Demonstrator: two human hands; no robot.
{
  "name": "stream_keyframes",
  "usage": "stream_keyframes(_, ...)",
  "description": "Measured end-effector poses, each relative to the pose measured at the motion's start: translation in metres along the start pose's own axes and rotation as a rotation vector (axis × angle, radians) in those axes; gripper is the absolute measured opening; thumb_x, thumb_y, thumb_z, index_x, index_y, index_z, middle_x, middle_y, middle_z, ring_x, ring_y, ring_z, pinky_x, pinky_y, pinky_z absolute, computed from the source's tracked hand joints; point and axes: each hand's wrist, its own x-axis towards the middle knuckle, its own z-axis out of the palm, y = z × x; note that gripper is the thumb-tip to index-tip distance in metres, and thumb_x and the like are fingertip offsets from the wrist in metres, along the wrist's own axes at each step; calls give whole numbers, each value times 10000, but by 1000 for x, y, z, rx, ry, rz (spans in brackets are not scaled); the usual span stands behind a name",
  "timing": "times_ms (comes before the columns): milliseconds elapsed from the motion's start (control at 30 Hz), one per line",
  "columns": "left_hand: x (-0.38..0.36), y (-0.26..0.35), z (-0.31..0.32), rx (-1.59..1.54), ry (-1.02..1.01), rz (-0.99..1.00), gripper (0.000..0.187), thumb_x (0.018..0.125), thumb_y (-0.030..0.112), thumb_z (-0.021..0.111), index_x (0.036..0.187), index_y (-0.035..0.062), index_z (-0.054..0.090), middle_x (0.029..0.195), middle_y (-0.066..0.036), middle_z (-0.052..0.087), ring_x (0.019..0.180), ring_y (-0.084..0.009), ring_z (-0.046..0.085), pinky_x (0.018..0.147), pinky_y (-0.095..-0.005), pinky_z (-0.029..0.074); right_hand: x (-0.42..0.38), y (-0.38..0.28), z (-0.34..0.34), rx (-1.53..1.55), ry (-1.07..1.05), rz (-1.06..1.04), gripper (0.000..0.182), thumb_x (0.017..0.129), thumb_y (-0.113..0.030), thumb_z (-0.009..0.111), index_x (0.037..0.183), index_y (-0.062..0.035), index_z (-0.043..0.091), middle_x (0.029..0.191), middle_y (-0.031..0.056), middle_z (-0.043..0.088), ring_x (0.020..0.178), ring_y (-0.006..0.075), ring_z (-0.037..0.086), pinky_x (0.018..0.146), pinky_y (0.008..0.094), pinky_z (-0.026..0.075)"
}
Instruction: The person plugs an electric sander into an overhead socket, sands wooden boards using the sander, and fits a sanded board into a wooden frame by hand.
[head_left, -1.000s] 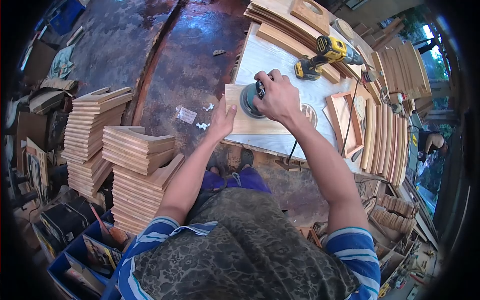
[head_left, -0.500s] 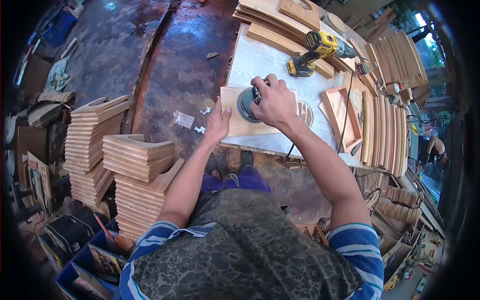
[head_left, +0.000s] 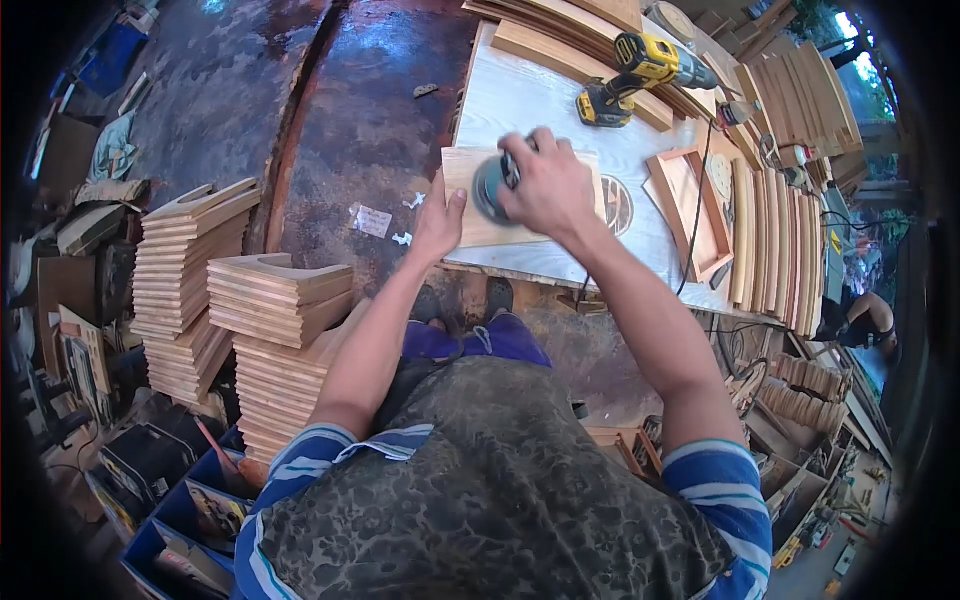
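A flat, pale wooden board (head_left: 462, 170) lies on the white worktable at its near left corner. My left hand (head_left: 437, 226) grips the board's left edge, thumb on top and fingers partly hidden along the side. On the board's upper face sits a teal and black power sander (head_left: 488, 190), slightly blurred. My right hand (head_left: 548, 188) is closed round the top of this sander. Just right of the board lies a disc with dark cut-out-like shapes (head_left: 618, 205).
A yellow and black cordless drill (head_left: 645, 72) stands at the table's back. A shallow wooden frame (head_left: 692, 215) and upright curved slats (head_left: 775, 245) fill the right side, with a dark cord nearby. Stacked curved wooden pieces (head_left: 280, 300) stand at left. Another person (head_left: 865, 318) is at far right.
The sander and my right hand have shifted slightly on the board. My left hand keeps its hold on the edge. The whole view has tilted a little, and the far person has changed posture.
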Motion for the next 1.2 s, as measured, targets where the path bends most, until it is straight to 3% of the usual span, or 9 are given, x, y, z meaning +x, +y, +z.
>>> stream_keyframes(233, -2, 4, 0, 5, 57, -45, 553, 1121, 388, 477, 1569, 65, 445, 1321, -321, 679, 1270, -509, 632, 1071, -524, 478, -30, -6, 0, -7, -33, -34, 491, 800, -312, 785, 1264, -194, 675, 1178, 177, 631, 1028, 402, 672, 775, 527, 616)
stream_keyframes(400, 0, 10, -6, 30, -51, -122, 550, 1121, 359, 474, 1556, 24, 455, 1372, -309, 660, 1325, -481, 610, 1113, -501, 456, -10, 16, 3, 4, 33, -23, 492, 805, -304, 773, 1274, -193, 673, 1171, 179, 635, 1041, 403, 671, 784, 523, 615)
stream_keyframes(533, 1, 4, -3, -20, -11, -64, 546, 1124, 356, 482, 1552, 18, 462, 1396, -295, 653, 1342, -451, 609, 1127, -482, 448, -6, 34, -7, -22, 21, 91, 469, 815, -278, 761, 1266, -192, 662, 1182, 183, 638, 1056, 420, 676, 839, 535, 605)
stream_keyframes(600, 0, -3, 2, -34, 53, 4, 539, 1123, 382, 480, 1559, 66, 452, 1367, -315, 647, 1293, -514, 604, 1088, -534, 465, -34, 32, -11, -20, -4, 106, 448, 810, -273, 761, 1242, -189, 675, 1192, 178, 642, 1050, 418, 679, 840, 534, 603)
stream_keyframes(667, 1, -8, 0, -12, 30, -7, 539, 1124, 384, 480, 1558, 64, 456, 1369, -314, 649, 1296, -513, 604, 1091, -531, 463, -56, 36, -8, -48, -20, 149, 497, 810, -329, 810, 1268, -209, 661, 1197, 134, 637, 1069, 364, 677, 887, 497, 595)
stream_keyframes(733, -3, -7, -5, 16, -4, -8, 540, 1125, 386, 481, 1558, 63, 460, 1370, -312, 652, 1299, -511, 604, 1094, -528, 461, -51, 57, -11, -99, -30, 269, 486, 813, -323, 799, 1262, -204, 654, 1183, 129, 642, 1062, 371, 685, 883, 497, 593)
stream_keyframes(867, 2, 0, -9, 24, -42, -13, 547, 1124, 386, 490, 1557, 55, 453, 1362, -308, 657, 1290, -509, 611, 1077, -528, 471, -44, 103, -19, -90, 12, 377, 478, 785, -300, 775, 1236, -185, 668, 1186, 176, 654, 1029, 407, 700, 876, 515, 597)
stream_keyframes(1033, 0, -3, -8, -10, -48, -1, 541, 1121, 377, 497, 1550, 50, 453, 1343, -305, 665, 1275, -506, 621, 1064, -532, 478, -59, 103, -25, -94, 25, 436, 485, 780, -287, 774, 1242, -179, 675, 1173, 176, 661, 1057, 404, 694, 892, 517, 591)
stream_keyframes(1200, 3, 2, -6, 16, -35, -13, 549, 1122, 371, 494, 1564, 51, 438, 1352, -303, 657, 1261, -509, 624, 1062, -537, 478, -64, 59, -8, -29, 73, 220, 451, 785, -257, 746, 1224, -171, 686, 1128, 184, 662, 1013, 407, 690, 798, 523, 605)
